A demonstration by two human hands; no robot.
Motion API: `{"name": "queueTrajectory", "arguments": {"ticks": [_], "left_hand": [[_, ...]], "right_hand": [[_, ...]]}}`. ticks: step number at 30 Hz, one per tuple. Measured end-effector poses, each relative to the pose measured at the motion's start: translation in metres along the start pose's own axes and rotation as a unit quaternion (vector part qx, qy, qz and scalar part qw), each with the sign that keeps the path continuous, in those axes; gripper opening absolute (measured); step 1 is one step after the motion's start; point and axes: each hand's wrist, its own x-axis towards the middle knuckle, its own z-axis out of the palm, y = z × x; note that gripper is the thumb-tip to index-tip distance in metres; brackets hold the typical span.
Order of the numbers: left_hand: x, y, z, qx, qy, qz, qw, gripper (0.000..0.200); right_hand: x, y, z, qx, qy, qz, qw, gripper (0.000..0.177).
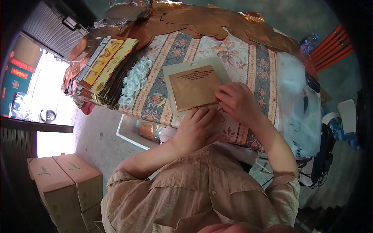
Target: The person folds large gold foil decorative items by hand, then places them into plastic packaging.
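Observation:
A square packet with a folded gold foil piece (pixel 194 90) lies in front of me, with small warning text printed across its upper part. Beneath it is a larger pale translucent square sheet (pixel 217 64). My left hand (pixel 197 127) rests at the packet's near edge with its fingers curled; what they hold, if anything, is hidden. At the lower right corner, my right hand (pixel 237 101) pinches the packet's edge between thumb and fingers.
A heap of white rings (pixel 135 80) and a stack of gold printed packages (pixel 107 66) lie on the left of the patterned tablecloth (pixel 153 101). Brown foil sheets (pixel 202 21) line the far edge. Clear plastic bags (pixel 299 112) lie right. Cardboard boxes (pixel 64 173) stand lower left.

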Motion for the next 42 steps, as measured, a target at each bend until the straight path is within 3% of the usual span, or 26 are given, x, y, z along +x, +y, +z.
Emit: {"name": "queueTrajectory", "arguments": {"ticks": [11, 13, 17, 19, 22, 42], "left_hand": [[0.003, 0.003, -0.007, 0.007, 0.01, -0.004, 1.0, 0.05], [0.002, 0.003, -0.008, -0.009, 0.017, 0.001, 1.0, 0.048], [-0.001, -0.013, -0.024, -0.038, 0.073, 0.032, 0.996, 0.044], [0.003, -0.024, -0.038, -0.023, 0.061, -0.058, 0.996, 0.04], [0.012, -0.038, -0.042, -0.017, 0.069, -0.098, 0.993, 0.029], [0.015, -0.056, -0.038, -0.027, 0.031, -0.042, 0.998, 0.017]], "right_hand": [[0.001, 0.002, -0.007, 0.049, -0.019, 0.031, 0.998, 0.024], [0.002, -0.001, -0.009, 0.058, 0.037, 0.027, 0.997, 0.021], [-0.006, -0.008, -0.018, 0.07, 0.045, 0.025, 0.996, 0.019], [-0.013, -0.017, -0.021, 0.083, 0.005, 0.033, 0.996, 0.019], [-0.019, -0.023, -0.013, 0.063, -0.003, 0.003, 0.998, 0.024], [-0.018, -0.028, 0.0, 0.044, 0.01, 0.009, 0.999, 0.03]]}}
